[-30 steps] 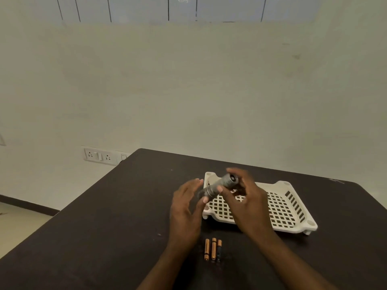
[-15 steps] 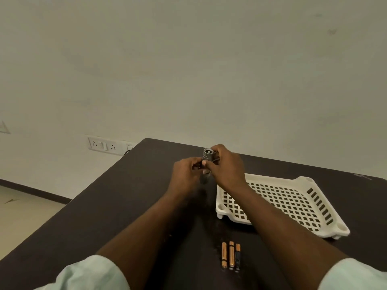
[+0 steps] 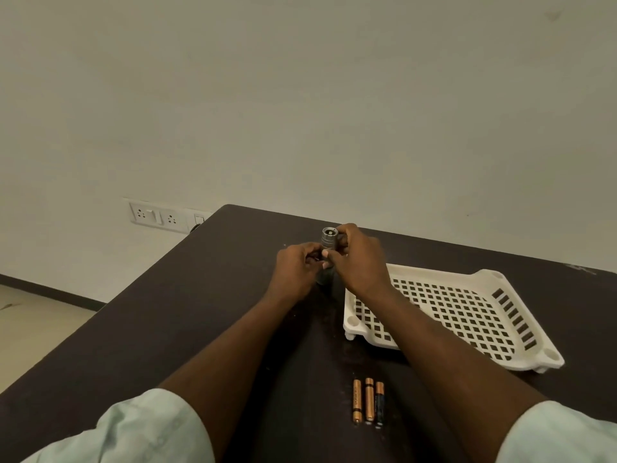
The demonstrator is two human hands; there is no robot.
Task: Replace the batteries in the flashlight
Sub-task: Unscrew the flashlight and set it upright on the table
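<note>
— Which step are you at now?

— The first one, I think: opening the flashlight (image 3: 328, 248). I hold it upright above the dark table (image 3: 187, 315), just beyond the near-left corner of the white tray (image 3: 521, 359), with its grey ribbed end up. My left hand (image 3: 295, 270) has the fingers curled around the lower body. My right hand (image 3: 359, 259) is closed on the upper part, with the fingertips pinching the ribbed end.

— Is the cap already loose?

— This I cannot say. My hands cover the joint, and only the top of the flashlight and a dark piece of its lower end show between them. It looks still in one piece, but I am not sure.

— And the batteries?

— Three batteries (image 3: 368, 401) lie side by side on the table, close to me, between my forearms and well apart from the flashlight. No hand touches them. Probably they are the new ones, but I cannot see it from here. The tray has nothing in it, as far as I can see.

— What does the next move need?

— My left hand must keep the body steady while the right one turns the ribbed end until it comes off. Then I must tip out what is inside. The cap is small, so I should put it in a place where it cannot roll away, maybe in the tray.
</note>
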